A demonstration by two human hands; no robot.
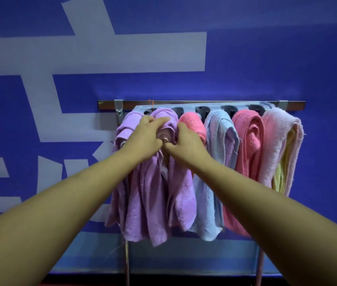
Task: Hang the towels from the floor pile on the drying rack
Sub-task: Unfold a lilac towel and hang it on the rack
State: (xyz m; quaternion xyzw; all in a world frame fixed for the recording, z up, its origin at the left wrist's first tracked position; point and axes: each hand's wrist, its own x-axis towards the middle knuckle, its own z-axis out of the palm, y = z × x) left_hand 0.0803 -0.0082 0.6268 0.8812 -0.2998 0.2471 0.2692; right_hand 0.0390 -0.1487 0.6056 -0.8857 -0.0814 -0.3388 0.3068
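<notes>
A grey drying rack (215, 107) with a row of arms stands against the blue wall, and towels are draped over its arms. Both my hands are on a purple towel (155, 195) slung over the second arm from the left. My left hand (145, 137) grips the bunched top of that towel. My right hand (184, 141) pinches its folds just to the right, beside the end of the arm. Another purple towel (122, 133) hangs at the far left. To the right hang a coral towel (193, 122), a light blue towel (219, 153), a second coral towel (248, 145) and a pale pink towel (276, 145).
A metal rail (204, 104) with brackets runs along the wall behind the rack. The blue wall (266, 58) carries large pale painted shapes. Two thin rack legs (127, 263) reach down to the floor. The floor pile is out of view.
</notes>
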